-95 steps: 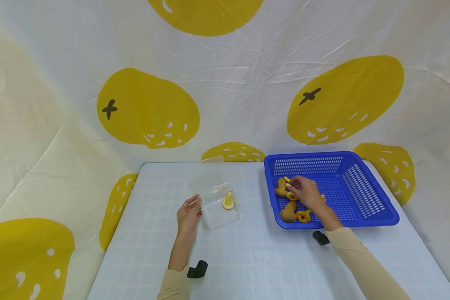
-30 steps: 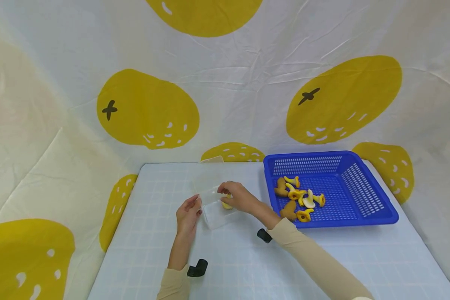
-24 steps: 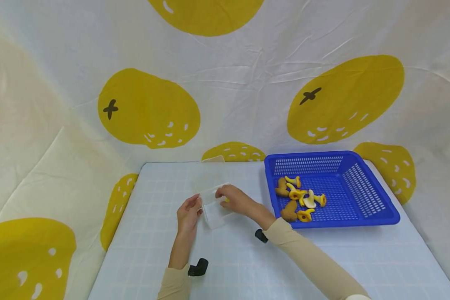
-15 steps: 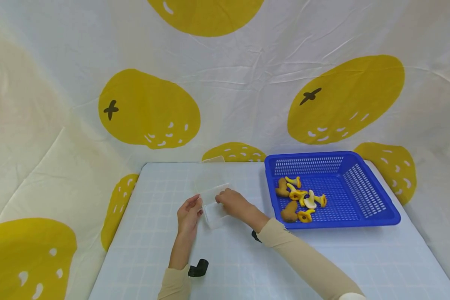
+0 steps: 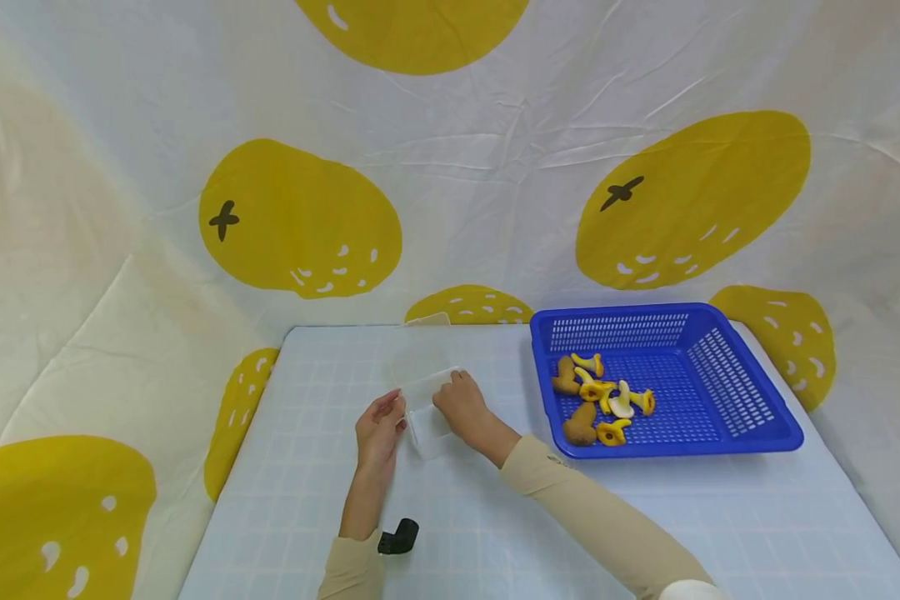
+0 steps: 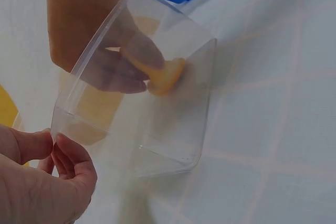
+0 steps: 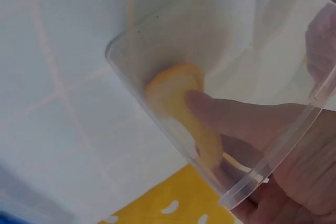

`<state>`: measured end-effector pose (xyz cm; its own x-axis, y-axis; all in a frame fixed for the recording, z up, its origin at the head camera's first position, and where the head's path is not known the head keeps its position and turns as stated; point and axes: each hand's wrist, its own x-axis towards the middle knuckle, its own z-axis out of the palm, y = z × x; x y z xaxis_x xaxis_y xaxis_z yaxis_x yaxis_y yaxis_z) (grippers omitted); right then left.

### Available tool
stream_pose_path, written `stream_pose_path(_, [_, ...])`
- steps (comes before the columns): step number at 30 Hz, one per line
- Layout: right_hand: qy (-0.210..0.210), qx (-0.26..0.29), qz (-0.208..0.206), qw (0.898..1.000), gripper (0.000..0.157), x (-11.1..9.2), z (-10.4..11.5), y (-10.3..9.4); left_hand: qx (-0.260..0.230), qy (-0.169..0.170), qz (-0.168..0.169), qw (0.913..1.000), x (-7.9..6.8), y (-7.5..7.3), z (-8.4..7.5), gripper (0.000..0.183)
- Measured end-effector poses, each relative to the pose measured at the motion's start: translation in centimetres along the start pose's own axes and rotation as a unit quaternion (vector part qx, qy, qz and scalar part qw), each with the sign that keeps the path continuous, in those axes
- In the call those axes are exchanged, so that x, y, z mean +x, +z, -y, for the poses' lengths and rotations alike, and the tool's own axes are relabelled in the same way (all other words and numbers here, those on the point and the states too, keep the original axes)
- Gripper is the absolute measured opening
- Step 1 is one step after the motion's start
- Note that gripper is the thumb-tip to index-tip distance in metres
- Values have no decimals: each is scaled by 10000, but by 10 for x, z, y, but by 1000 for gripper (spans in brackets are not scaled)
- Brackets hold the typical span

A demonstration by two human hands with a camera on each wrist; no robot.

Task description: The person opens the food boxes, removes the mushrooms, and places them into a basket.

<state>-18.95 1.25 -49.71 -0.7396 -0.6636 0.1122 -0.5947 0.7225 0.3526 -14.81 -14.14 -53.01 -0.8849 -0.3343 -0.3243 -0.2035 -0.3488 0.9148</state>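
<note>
My left hand (image 5: 378, 429) pinches the rim of a clear plastic container (image 6: 173, 163) between thumb and fingers, at its left side. My right hand (image 5: 468, 408) reaches inside the container from the right. Its thumb and fingers pinch a yellow mushroom (image 7: 178, 90), which looks like a chanterelle. The cap lies low in the container near a corner, and the pale stem runs up between the fingers. From the head view this mushroom is hidden behind the right hand.
A blue slotted basket (image 5: 663, 311) stands at the right, holding several yellow mushrooms (image 5: 621, 402) and brown lumpy pieces (image 5: 581, 425). A clear flat panel (image 5: 423, 354) rises behind the container, up to the table's back edge. Fabric with yellow fruit prints (image 5: 300, 217) hangs behind.
My right hand has gone from the blue basket to the container, then lowered into it and turned slightly. My left hand stays at the container's rim.
</note>
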Motion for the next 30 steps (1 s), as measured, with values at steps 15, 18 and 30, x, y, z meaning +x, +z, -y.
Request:
stream_pose_path(15, [-149, 2676, -440, 9624, 2, -11, -26, -4, 147, 99, -179, 9997, -1, 3, 1, 34])
stream_pose_path(18, [105, 3712, -300, 9280, 10, -15, -33, -6, 186, 69, -166, 9997, -1, 2, 1, 36])
stream_pose_path(30, [369, 5776, -746, 8121, 14, -36, -62, -6, 264, 88, -153, 9995, 0, 2, 1, 36])
